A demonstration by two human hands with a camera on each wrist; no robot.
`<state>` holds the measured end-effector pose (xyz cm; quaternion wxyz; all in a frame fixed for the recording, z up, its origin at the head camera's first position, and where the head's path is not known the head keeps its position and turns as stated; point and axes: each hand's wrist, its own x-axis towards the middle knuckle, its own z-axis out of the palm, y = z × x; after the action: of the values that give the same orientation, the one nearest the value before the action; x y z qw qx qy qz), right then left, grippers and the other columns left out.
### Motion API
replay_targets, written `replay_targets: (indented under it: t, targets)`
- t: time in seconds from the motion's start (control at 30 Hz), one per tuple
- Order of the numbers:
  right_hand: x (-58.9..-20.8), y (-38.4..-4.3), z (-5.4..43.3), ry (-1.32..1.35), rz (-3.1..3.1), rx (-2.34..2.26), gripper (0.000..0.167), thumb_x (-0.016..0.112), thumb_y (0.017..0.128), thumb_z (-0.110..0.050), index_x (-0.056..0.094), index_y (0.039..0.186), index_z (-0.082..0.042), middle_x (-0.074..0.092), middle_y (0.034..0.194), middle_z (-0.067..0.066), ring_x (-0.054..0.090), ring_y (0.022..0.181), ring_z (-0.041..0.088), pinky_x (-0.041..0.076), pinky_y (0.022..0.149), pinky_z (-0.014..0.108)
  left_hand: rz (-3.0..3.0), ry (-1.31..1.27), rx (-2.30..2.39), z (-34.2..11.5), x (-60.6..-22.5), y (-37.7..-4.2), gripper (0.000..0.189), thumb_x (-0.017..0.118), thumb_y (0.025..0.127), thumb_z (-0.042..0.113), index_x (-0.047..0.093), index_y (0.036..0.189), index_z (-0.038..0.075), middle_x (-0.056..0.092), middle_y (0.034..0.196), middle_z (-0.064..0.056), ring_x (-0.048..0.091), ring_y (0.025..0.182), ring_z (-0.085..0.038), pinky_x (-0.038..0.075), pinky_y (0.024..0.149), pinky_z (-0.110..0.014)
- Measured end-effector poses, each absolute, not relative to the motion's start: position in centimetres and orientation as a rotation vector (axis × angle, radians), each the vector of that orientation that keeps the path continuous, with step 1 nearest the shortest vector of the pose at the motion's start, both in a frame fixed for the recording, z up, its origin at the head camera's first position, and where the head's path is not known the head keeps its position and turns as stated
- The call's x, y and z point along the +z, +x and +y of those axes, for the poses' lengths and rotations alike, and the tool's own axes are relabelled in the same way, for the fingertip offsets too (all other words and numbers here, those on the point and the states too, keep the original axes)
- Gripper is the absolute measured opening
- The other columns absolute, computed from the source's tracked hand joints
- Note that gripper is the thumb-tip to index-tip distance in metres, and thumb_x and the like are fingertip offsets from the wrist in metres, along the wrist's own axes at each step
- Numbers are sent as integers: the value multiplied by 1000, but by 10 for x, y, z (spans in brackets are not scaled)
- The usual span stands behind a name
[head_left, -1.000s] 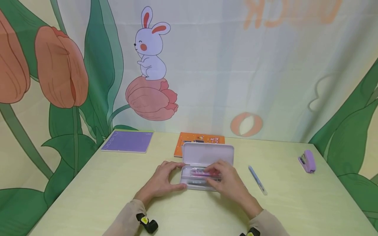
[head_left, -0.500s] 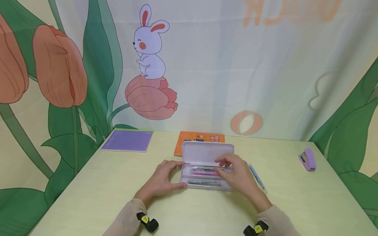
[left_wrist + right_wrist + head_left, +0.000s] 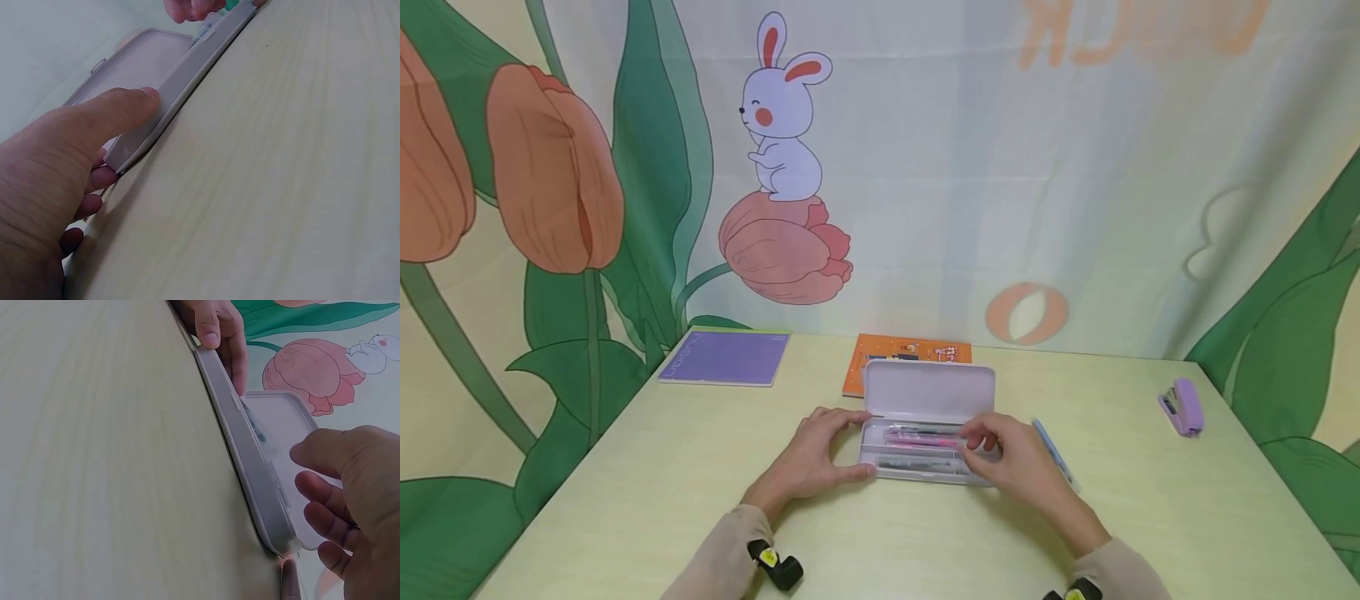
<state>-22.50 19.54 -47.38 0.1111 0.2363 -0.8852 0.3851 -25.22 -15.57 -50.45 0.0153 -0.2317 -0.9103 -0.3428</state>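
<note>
Looks part-done: grips pencil case with left hand, hovers loose, unladen right hand above; has pens inside, blue pen outside, lid up

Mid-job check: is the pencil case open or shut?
Open. The pencil case has its lid raised at the back, and pens are visible inside.

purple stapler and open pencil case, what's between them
In the head view, a blue pen, partly hidden by the right hand, lies between the pencil case and the purple stapler.
</note>
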Motion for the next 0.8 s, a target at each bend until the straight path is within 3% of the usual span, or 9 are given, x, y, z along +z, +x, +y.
replay_targets:
  t: [0.47, 0.8]
  targets:
    - [-481, -227, 187, 747, -2663, 1104, 19, 92, 90, -4, 83, 104, -13, 75, 95, -9, 65, 86, 10, 59, 79, 28, -2839, -715, -1068, -156, -506, -254, 84, 93, 85, 55, 63, 157, 23, 66, 155, 1, 52, 141, -25, 39, 123, -56]
    - [-476, -227, 188, 676, -2693, 1114, 19, 89, 92, -3, 82, 105, -15, 73, 94, -11, 64, 86, 10, 58, 77, 26, -2832, -716, -1068, -155, -507, -254, 85, 92, 85, 58, 63, 157, 23, 65, 155, 0, 52, 141, -25, 40, 123, -56]
